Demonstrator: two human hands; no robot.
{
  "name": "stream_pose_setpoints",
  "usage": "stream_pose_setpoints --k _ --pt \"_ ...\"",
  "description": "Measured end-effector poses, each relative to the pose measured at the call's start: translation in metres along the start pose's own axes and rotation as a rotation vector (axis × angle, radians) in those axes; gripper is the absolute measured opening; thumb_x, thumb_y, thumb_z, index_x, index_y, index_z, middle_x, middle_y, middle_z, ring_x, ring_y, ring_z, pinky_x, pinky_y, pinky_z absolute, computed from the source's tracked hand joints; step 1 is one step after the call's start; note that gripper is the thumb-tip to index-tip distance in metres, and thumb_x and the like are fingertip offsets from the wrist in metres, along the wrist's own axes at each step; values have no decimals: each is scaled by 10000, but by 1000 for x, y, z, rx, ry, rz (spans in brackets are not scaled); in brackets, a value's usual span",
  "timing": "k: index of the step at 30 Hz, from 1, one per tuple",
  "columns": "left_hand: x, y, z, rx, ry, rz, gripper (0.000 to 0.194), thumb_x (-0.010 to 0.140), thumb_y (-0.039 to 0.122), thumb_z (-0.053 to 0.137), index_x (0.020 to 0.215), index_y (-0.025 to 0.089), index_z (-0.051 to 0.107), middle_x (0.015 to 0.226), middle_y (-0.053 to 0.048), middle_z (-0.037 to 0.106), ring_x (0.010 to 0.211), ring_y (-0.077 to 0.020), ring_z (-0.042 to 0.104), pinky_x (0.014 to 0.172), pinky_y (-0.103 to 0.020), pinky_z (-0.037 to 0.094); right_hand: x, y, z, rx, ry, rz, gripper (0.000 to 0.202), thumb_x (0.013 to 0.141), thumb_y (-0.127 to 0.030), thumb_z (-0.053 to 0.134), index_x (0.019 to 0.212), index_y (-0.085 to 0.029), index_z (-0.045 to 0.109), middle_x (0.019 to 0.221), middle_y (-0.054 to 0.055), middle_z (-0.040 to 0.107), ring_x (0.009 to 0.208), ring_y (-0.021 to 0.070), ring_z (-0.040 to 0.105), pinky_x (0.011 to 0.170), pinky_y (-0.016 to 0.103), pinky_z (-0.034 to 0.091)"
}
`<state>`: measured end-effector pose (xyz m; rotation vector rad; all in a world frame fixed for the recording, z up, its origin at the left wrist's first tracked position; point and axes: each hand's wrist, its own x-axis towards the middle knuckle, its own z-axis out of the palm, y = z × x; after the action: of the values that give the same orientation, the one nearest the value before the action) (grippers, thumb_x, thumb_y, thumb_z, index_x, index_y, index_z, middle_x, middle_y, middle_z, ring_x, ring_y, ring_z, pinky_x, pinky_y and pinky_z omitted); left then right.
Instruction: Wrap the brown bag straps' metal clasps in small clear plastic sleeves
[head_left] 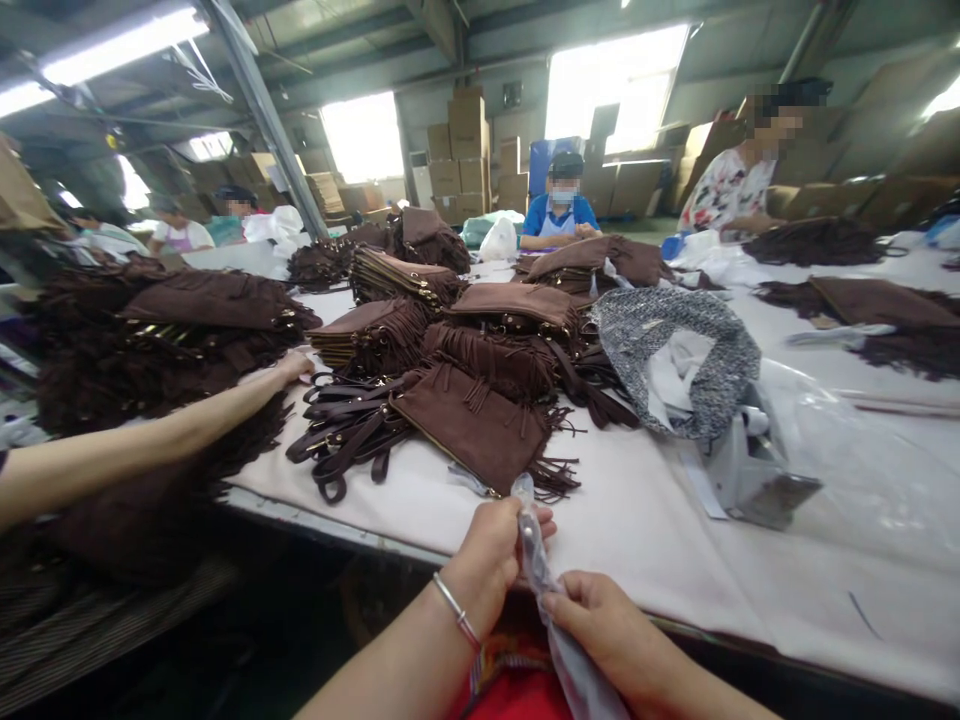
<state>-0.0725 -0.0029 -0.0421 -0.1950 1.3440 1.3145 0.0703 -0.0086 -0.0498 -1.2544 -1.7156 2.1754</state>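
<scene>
A narrow, cloudy plastic sleeve [536,560] runs between my hands at the table's front edge. Small shiny bits show through its upper end; what they belong to is hard to make out. My left hand [491,545], a silver bangle at its wrist, is closed around the upper part. Lower down, my right hand [596,610] pinches the sleeve between thumb and fingers, and its tail hangs toward my lap. Just beyond my left hand lies a brown fringed pouch [480,425] with a zip edge. Dark wrist straps [352,430] are heaped at its left.
Stacked fringed pouches [517,305] fill the table's middle, with a larger pile [202,310] at left. A co-worker's arm [172,430] reaches in from the left. A speckled grey cloth [675,350], a tape dispenser [765,480] and clear plastic [862,460] lie right. Other people sit across.
</scene>
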Motion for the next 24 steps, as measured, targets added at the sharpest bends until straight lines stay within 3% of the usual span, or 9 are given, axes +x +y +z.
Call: stream_pose_setpoints --k 6,12,17,24 --pt "0 4 5 -88 2 86 154 849 203 512 881 98 620 998 -154 701 841 -196 683 692 -276 535 -6 0 1 8 2 -18 260 766 -379 611 678 -159 504 555 -45 453 513 83 360 472 213 271" --pt "-26 -16 -16 -109 -112 -5 347 905 403 461 844 94 605 877 -179 697 761 -236 682 673 -332 542 -2 3 5 88 22 -10 287 762 -414 638 700 -150 546 551 -29 517 479 85 408 459 216 281" --pt "-31 -33 -15 -40 -109 20 228 889 262 475 748 113 575 647 -86 633 619 -208 658 601 -314 518 -3 0 12 195 -43 31 351 726 -472 683 686 -141 574 565 12 596 466 100 474 468 228 332" --pt "-18 -22 -11 -228 -61 -81 219 898 252 487 699 161 499 527 20 506 612 -188 653 643 -340 537 -12 -13 21 239 -55 71 330 682 -440 721 720 -143 581 549 -13 592 457 86 464 482 221 356"
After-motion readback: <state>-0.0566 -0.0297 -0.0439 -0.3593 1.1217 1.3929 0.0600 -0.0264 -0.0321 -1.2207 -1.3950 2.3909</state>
